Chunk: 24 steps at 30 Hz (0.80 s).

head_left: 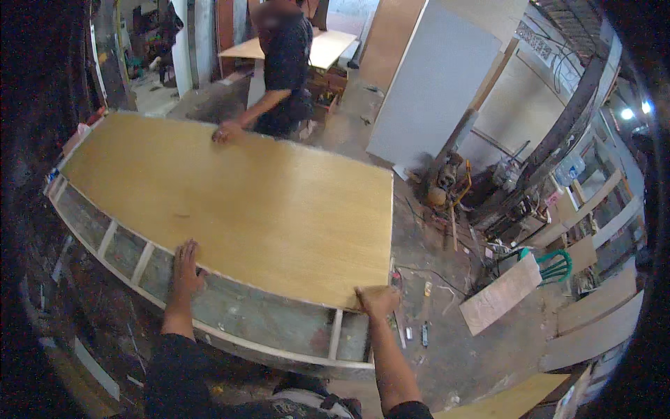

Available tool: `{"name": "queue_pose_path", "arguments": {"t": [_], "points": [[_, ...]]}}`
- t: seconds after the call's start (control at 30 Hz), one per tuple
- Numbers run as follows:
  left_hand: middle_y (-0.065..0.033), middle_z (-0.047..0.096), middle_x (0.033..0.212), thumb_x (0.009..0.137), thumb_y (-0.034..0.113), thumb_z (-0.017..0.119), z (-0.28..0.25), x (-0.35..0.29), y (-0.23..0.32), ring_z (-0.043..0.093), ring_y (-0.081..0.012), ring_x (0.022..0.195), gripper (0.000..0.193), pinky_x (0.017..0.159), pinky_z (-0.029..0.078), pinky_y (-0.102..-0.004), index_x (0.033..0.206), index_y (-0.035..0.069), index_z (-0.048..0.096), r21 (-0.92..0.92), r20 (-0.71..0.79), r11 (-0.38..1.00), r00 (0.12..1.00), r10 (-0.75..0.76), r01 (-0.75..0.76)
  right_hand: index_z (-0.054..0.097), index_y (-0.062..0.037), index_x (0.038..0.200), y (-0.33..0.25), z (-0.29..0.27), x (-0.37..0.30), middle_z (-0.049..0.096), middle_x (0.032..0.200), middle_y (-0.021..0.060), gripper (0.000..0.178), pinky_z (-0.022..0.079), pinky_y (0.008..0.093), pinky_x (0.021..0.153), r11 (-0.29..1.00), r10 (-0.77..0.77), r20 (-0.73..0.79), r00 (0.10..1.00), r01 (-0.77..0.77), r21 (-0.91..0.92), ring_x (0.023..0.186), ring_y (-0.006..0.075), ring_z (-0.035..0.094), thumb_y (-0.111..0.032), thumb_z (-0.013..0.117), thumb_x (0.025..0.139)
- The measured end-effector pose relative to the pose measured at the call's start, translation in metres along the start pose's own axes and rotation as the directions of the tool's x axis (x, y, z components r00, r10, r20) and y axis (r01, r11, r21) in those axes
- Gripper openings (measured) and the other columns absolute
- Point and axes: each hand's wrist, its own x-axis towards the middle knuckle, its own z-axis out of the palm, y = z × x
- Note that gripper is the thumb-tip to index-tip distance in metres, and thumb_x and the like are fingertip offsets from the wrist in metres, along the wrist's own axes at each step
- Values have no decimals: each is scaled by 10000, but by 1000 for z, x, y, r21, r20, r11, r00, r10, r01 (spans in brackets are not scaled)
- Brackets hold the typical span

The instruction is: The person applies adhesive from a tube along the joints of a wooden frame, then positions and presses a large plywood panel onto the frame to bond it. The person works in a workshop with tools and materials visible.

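Observation:
A large yellowish plywood sheet [279, 202] lies across a wooden frame [143, 264], leaving a strip of the frame and its crosspieces bare along my side. My left hand [186, 269] rests at the sheet's near edge, fingers stretched out and thumb apart. At the near right corner, my right hand [378, 300] is closed over the sheet's edge; its fingertips are partly hidden. Across from me, a co-worker [283, 77] in dark clothes has a hand [227, 130] on the far edge of the sheet.
Tall grey-white boards [440, 84] lean behind on the right. Beyond the frame's right end, a loose board [501, 293] lies by a green chair [556, 265]. Small tools [424, 334] and cables are on the floor. A light-topped table [328, 49] stands behind the co-worker.

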Motion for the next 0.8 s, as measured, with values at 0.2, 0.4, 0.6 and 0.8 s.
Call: {"name": "queue_pose_path", "arguments": {"t": [0.2, 0.4, 0.6, 0.8], "points": [[-183, 289, 1655, 734, 126, 803, 14, 14, -15, 233, -384, 1542, 976, 1282, 174, -493, 1580, 56, 321, 13, 32, 999, 998, 52, -52, 579, 81, 1190, 10, 26, 5, 593, 1192, 304, 1043, 415, 517, 1043, 997, -59, -277, 959, 69, 26, 1196, 457, 524, -648, 916, 524], [-165, 279, 1666, 749, 154, 790, 28, 9, -26, 223, -381, 1547, 999, 1283, 146, -522, 1604, 64, 282, 31, -74, 986, 983, 168, -166, 524, 96, 1198, 6, 20, 3, 558, 1186, 318, 1020, 448, 526, 1010, 990, -92, -250, 964, 116, 83, 1168, 462, 527, -555, 957, 543], [-156, 281, 1671, 810, 278, 747, 33, 16, -33, 207, -369, 1557, 939, 1281, 143, -526, 1598, 40, 296, 82, 29, 989, 992, 123, -125, 537, 103, 1196, 13, 19, 2, 553, 1207, 301, 1001, 443, 520, 1007, 983, -92, -268, 959, 131, 131, 1166, 442, 527, -557, 949, 567], [-233, 336, 1624, 899, 627, 613, 24, 4, -21, 263, -402, 1533, 935, 1260, 189, -541, 1558, 11, 366, 141, 97, 971, 979, 179, -192, 625, 12, 1228, 69, 13, 12, 635, 1090, 142, 649, 503, 378, 905, 822, -213, -165, 963, 267, 503, 1014, 248, 606, -355, 892, 764]]}}
